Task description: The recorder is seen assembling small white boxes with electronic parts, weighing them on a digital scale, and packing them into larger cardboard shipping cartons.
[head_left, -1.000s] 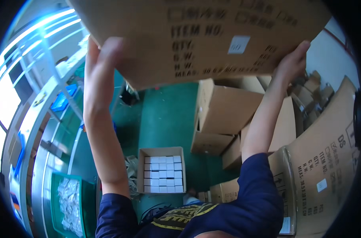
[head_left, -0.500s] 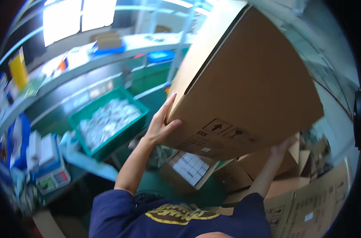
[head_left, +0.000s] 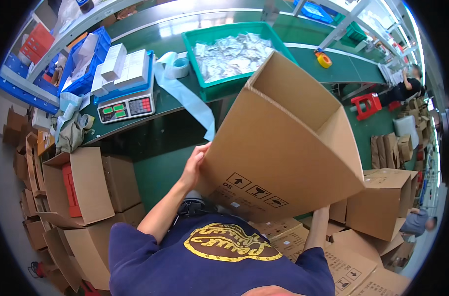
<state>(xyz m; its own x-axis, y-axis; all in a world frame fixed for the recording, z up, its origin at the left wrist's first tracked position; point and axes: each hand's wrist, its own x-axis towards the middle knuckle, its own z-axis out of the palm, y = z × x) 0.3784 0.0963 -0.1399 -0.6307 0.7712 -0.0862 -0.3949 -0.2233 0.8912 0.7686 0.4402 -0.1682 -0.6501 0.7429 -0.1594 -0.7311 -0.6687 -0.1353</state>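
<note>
I hold a large brown cardboard box (head_left: pixel 278 158) up in front of my body. It is tilted, and its open top faces away from me to the upper right, showing bare inner walls. Dark printed symbols run along the lower part of the near side. My left hand (head_left: pixel 197 166) grips the box's left edge, fingers curled behind it. My right hand (head_left: pixel 321 213) bears the box at its lower right corner; its fingers are mostly hidden by the cardboard.
Beyond the box, a green bench holds a green bin (head_left: pixel 191 47) of clear packets, a scale (head_left: pixel 128 107) with white boxes, light-blue tape (head_left: pixel 176 68) and a yellow tape dispenser (head_left: pixel 324 60). Open cartons (head_left: pixel 91 185) stand left; more cartons (head_left: pixel 377 202) crowd right. Two people are farther right, near a red stool (head_left: pixel 366 104).
The box has come down and tipped, so its open top now shows. My view has swung left and downward, bringing the scale and the left-hand cartons into sight. Both hands stay on the box.
</note>
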